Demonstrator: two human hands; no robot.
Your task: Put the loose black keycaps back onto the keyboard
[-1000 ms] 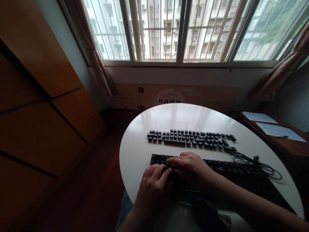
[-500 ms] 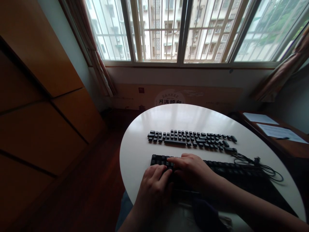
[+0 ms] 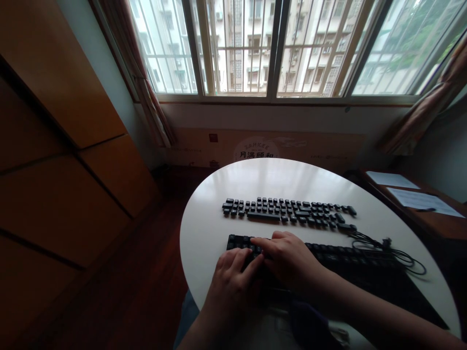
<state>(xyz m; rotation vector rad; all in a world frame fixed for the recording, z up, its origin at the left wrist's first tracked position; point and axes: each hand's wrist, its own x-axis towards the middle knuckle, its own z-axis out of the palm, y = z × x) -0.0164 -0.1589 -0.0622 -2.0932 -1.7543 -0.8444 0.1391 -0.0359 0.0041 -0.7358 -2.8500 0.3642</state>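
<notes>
A black keyboard (image 3: 330,253) lies on the white round table (image 3: 207,204). Bent over its left end, my left hand (image 3: 231,272) has its thumb reaching toward my right hand and its fingertips down among the keys. My right hand (image 3: 292,253) comes across from the right, index finger extended over the upper left keys and the other fingers curled under. The two hands nearly meet. Whatever is between their fingertips is hidden. Behind the keyboard, loose black keycaps (image 3: 304,214) are laid out in rows, with a long spacebar keycap (image 3: 263,216) among them.
A coiled black cable (image 3: 406,260) lies at the keyboard's right end. Near the table's front is a dark purple item (image 3: 308,321), partly under my right forearm. Paper sheets (image 3: 425,200) and a pen (image 3: 426,210) rest on a brown desk at right.
My left thumb has stretched slightly to the right, closer to my right hand's fingertips. The keyboard and the rows of keycaps look unchanged.
</notes>
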